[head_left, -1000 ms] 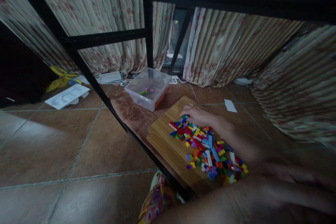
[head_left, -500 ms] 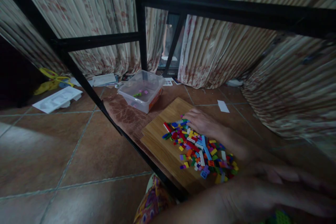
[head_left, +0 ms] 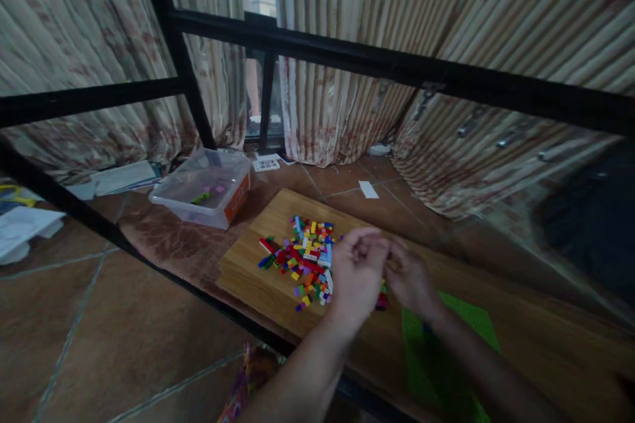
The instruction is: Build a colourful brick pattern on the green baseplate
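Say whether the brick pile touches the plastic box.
Apart: the head view shows bare board and brown mat between the brick pile and the plastic box.

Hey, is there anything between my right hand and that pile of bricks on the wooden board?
Yes: in this view your left hand stands between your right hand and most of the bricks, hiding part of the pile. Nothing else is visible in the way.
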Demonstrator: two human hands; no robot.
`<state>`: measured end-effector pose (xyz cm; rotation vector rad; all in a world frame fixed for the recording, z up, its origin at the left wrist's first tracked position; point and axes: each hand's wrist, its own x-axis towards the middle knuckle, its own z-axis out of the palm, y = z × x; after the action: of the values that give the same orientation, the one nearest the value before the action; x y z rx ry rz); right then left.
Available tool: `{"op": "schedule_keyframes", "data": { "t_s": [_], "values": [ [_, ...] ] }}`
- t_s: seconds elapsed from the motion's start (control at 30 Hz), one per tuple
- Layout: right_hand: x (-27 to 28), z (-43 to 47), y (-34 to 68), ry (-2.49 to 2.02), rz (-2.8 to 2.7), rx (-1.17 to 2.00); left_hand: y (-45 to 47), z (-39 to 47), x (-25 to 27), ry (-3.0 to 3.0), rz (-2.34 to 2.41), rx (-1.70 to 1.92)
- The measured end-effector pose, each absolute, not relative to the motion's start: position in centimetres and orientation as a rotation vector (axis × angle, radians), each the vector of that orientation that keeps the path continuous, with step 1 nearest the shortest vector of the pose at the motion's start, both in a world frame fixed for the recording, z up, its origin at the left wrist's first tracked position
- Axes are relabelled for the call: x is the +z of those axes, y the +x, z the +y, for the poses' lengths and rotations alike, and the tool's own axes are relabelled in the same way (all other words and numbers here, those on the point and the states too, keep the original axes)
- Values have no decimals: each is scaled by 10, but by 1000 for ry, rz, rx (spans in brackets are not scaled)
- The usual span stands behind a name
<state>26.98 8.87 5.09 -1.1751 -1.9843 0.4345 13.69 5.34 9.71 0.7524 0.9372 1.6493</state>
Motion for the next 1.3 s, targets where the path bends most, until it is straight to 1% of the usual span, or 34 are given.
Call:
{"op": "schedule_keyframes", "data": {
  "t_s": [0.07,0.13,0.27,0.33,0.47,0.57,0.7,0.8,0.87,0.97,1.07,1.17,1.3],
  "values": [
    [49,73,287,-1204,-1844,571,136,60,83,769,1176,1680],
    [48,56,298,-1245,-1628,653,139,62,72,778,1250,1582],
    [45,20,296,-1293,-1232,753,153,47,69,650,1036,1191],
    [43,6,289,-1287,-1026,848,161,37,73,588,898,1094],
    [40,-9,278,-1269,-698,974,170,30,71,789,835,1120],
    [38,-14,278,-1274,-569,1041,172,31,58,1015,897,1099],
    [35,-19,277,-1183,-452,1157,174,30,43,1109,975,1055],
    [30,-24,274,-1135,-422,1194,177,27,38,1084,1016,1077],
    [27,-26,273,-1181,-477,1186,176,26,36,1121,1029,1090],
    [28,-23,279,-1321,-692,1006,172,23,38,1353,1105,1009],
    [36,-13,287,-1384,-930,782,166,17,45,1638,1296,912],
    [43,-1,286,-1354,-1050,751,164,11,53,1793,1383,879],
    [37,5,272,-1312,-1032,756,166,6,51,1864,1410,901]
  ]
}}
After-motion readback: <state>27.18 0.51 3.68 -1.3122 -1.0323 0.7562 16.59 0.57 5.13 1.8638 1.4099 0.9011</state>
